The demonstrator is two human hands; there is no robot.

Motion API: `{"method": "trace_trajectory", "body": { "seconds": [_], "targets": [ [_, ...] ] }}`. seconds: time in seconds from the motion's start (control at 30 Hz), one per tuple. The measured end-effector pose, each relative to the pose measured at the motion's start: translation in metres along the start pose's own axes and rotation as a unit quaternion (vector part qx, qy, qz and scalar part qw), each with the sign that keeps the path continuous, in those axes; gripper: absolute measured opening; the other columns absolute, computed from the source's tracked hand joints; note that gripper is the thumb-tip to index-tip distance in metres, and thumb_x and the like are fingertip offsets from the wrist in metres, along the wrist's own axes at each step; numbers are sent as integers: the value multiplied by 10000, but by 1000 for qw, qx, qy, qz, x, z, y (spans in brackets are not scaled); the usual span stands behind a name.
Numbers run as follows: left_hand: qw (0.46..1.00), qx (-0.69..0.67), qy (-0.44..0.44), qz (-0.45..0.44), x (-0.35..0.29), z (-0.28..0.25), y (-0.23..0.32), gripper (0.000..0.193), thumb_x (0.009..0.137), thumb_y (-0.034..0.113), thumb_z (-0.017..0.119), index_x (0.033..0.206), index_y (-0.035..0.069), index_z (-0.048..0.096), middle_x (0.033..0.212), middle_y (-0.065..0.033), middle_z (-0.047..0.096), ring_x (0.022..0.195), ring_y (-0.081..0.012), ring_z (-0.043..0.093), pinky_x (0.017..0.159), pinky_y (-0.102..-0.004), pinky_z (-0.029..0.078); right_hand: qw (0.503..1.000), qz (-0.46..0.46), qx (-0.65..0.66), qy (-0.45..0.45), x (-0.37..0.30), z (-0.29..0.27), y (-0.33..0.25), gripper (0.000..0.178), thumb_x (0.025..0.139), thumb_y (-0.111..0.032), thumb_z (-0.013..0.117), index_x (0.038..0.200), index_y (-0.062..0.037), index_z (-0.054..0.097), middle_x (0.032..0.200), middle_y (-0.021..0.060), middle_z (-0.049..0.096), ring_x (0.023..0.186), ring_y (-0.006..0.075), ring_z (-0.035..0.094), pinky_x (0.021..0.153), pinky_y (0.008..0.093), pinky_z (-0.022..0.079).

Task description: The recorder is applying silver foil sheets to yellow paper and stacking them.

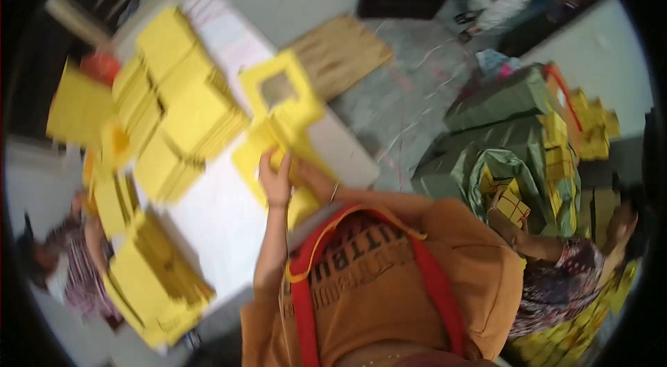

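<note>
A yellow cardboard piece with a square cut-out window (300, 111) lies at the near side of the white table, its lower part bent up under my hands. My left hand (275, 174) is closed on this card, fingers curled and thumb against it. Close beside it, my right hand (310, 176) also grips the card; its fingertips are partly hidden. Motion blur hides the fold lines. More yellow card shows beneath and just below my hands.
Stacks of yellow cardboard (191, 103) cover the left of the white table (208, 224). A person (73, 259) works at the far left. Green sacks (497, 138) filled with yellow pieces stand at right, where another person (559, 277) handles a yellow bundle. Flat brown cardboard (340, 54) lies beyond the table.
</note>
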State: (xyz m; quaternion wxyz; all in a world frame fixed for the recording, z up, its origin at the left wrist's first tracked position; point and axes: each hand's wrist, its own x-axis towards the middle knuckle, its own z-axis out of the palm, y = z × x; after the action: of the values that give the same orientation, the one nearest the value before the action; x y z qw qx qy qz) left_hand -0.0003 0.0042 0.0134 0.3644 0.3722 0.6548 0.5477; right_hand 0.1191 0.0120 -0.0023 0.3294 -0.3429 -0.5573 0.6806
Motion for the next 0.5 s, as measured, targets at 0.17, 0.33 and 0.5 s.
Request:
{"method": "trace_trajectory", "body": {
  "seconds": [0.17,0.33,0.5],
  "targets": [
    [996,92,17,7,1,3,13,343,723,220,679,978,19,571,872,-103,573,611,-162,480,563,-283,399,996,-26,-88,20,4,-7,9,447,920,-246,310,1249,56,331,1263,189,387,1188,265,353,1001,325,247],
    [989,114,62,69,0,-3,1,265,741,191,650,922,17,567,749,-100,543,539,-151,447,514,-286,384,999,-8,42,-17,12,-3,0,439,914,-253,340,1243,37,352,1198,140,451,1111,207,421,935,288,314],
    [995,11,78,-54,-18,-2,11,147,802,101,533,919,19,499,637,-54,451,520,-111,425,473,-262,362,999,-11,46,-23,7,-11,7,405,909,-223,359,1233,20,375,1178,116,463,1056,171,449,907,273,342]
  ]
}}
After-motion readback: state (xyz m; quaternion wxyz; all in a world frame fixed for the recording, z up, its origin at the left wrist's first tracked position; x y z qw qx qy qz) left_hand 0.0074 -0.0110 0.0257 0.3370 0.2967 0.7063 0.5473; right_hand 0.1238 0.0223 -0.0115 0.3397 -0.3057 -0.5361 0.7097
